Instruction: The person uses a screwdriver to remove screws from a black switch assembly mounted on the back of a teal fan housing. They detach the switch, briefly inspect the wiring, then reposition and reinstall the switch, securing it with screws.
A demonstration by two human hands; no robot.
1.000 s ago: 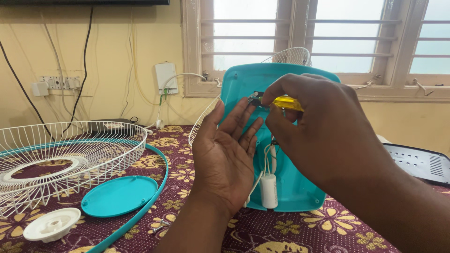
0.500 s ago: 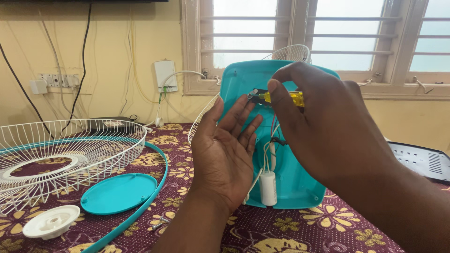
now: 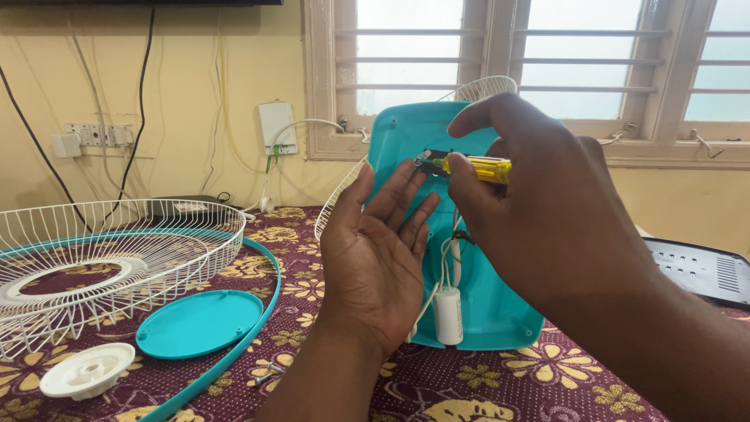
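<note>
On the worktop point(image 3: 500, 391) with its maroon flowered cloth, the fan lies already dismantled. My right hand point(image 3: 547, 227) has its fingers clamped on the yellow-handled screwdriver point(image 3: 480, 168), working at the upright teal plastic fan housing point(image 3: 406, 141); my left hand point(image 3: 379, 258), fingers apart, steadies it. The white wire fan guard point(image 3: 109, 250) lies removed, and the wiring remains.

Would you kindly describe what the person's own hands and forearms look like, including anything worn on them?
Both are bare: the left hand and right hand wear no gloves, and no rings, watch or bracelet show. No sleeves reach the visible forearms. The fingers of the left hand are uncovered, with no tape or bandage in view.
</note>
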